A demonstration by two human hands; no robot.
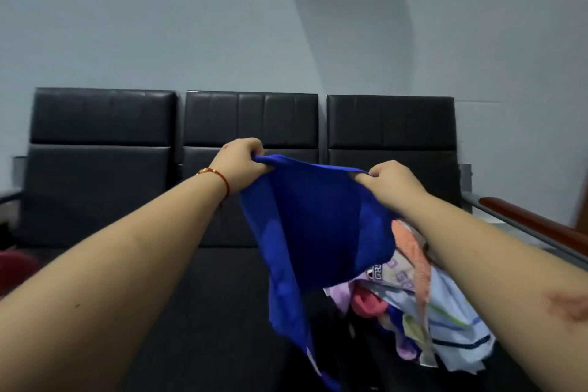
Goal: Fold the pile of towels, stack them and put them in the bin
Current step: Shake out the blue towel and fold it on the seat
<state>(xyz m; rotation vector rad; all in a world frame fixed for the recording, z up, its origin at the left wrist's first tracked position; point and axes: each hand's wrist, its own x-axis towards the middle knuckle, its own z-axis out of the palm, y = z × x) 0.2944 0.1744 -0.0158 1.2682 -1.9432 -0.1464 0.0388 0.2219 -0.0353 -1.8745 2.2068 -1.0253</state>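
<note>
Pale blue wall behind a black three-seat bench (251, 124). Left hand (243, 158) and right hand (389, 181), fingers curled tight, each pinch an upper corner of the blue towel (315, 223), held up in the air over the middle seat, its lower part hanging crumpled. Pile of towels (426, 305) lies unfolded toward the bench's right end, beside the armrest (534, 226). No bin in view. Step in hand, apparently: spreading the first towel for folding; next move calls for drawing the top edge taut, then bringing the corners together
</note>
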